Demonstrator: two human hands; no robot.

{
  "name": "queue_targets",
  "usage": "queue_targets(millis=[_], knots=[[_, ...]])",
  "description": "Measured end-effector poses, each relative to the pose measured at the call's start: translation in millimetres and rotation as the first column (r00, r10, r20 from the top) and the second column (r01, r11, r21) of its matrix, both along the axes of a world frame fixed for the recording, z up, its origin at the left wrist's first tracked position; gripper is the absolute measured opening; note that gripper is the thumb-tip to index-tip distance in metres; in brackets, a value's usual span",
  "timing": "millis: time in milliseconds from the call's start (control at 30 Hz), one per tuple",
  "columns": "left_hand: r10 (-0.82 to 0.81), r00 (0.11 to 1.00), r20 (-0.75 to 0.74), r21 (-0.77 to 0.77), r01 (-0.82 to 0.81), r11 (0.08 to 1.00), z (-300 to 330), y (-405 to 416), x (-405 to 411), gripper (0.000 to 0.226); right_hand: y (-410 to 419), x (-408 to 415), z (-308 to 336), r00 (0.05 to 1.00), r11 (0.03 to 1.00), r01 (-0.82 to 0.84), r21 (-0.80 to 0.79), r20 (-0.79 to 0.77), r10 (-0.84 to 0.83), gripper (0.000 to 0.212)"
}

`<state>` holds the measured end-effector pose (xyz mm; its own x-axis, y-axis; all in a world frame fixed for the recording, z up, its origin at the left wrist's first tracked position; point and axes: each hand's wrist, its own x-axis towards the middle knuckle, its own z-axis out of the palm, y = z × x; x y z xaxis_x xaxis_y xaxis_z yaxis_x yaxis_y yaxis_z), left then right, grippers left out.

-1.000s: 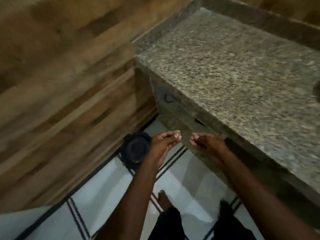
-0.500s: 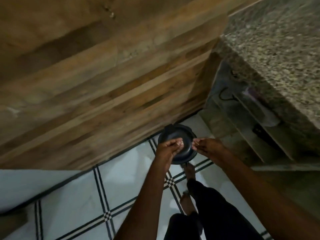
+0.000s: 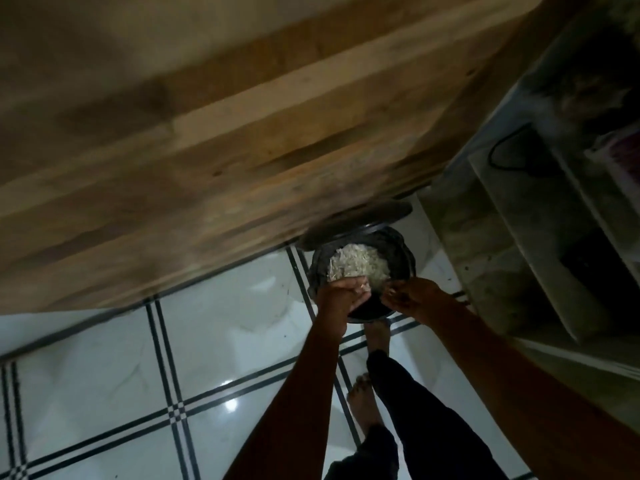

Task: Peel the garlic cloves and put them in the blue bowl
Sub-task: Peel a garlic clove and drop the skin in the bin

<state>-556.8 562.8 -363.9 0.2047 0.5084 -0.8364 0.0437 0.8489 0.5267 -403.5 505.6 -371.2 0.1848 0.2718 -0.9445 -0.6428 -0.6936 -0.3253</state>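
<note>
Something pale, likely garlic skin, is pinched in the curled left hand (image 3: pixel 341 292) over the open bin (image 3: pixel 360 271) at frame centre, the right hand (image 3: pixel 412 296) loosely curled, apparently empty; scraps are best released low; no blue bowl in view.

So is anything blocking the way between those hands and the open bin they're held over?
Nothing visible: the bin stands open, lid tipped back, and the left hand and right hand hover right above its pale scraps.
</note>
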Motion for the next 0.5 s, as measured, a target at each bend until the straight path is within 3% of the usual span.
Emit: queue_targets(millis=[67, 100, 167, 200, 267, 300, 333, 433, 500], knots=[[-0.18, 0.965, -0.188, 0.145, 0.208, 0.967, -38.9, 6.5, 10.2, 0.022, 4.4, 8.5, -42.3, 0.995, 0.996, -0.089, -0.027, 0.051, 0.09, 0.037], [-0.268, 0.906, -0.327, 0.249, 0.356, 0.901, -59.4, 9.2, 14.6, 0.023, 6.2, 12.6, -63.0, 0.989, 0.993, -0.109, -0.043, 0.097, 0.113, 0.037], [-0.378, 0.66, -0.649, 0.359, 0.703, 0.614, -92.2, 11.9, 21.8, 0.027, 11.8, 15.5, -93.9, 0.938, 0.97, -0.224, -0.093, 0.25, 0.24, 0.039], [-0.385, 0.533, -0.753, 0.343, 0.818, 0.462, -103.8, 13.7, 25.2, 0.027, 14.5, 16.4, -106.1, 0.855, 0.925, -0.333, -0.185, 0.353, 0.379, 0.047], [-0.397, 0.368, -0.841, 0.245, 0.913, 0.327, -124.7, 19.2, 30.3, 0.025, 18.6, 16.7, -127.8, 0.608, 0.804, -0.493, -0.333, 0.529, 0.592, 0.066], [-0.401, 0.309, -0.862, 0.205, 0.938, 0.281, -130.8, 22.6, 32.0, 0.024, 20.0, 15.5, -134.3, 0.547, 0.783, -0.515, -0.349, 0.569, 0.614, 0.069], [-0.403, 0.266, -0.876, 0.179, 0.954, 0.241, -135.9, 25.0, 34.0, 0.024, 20.8, 14.2, -140.9, 0.519, 0.78, -0.531, -0.331, 0.601, 0.608, 0.066], [-0.43, 0.195, -0.882, 0.139, 0.977, 0.159, -139.7, 31.7, 37.4, 0.027, 25.3, 12.9, -151.2, 0.404, 0.728, -0.618, -0.297, 0.674, 0.618, 0.025], [-0.406, 0.167, -0.899, 0.119, 0.983, 0.142, -141.5, 36.6, 37.4, 0.027, 29.7, 13.6, -150.2, 0.382, 0.71, -0.643, -0.286, 0.684, 0.621, 0.022]])
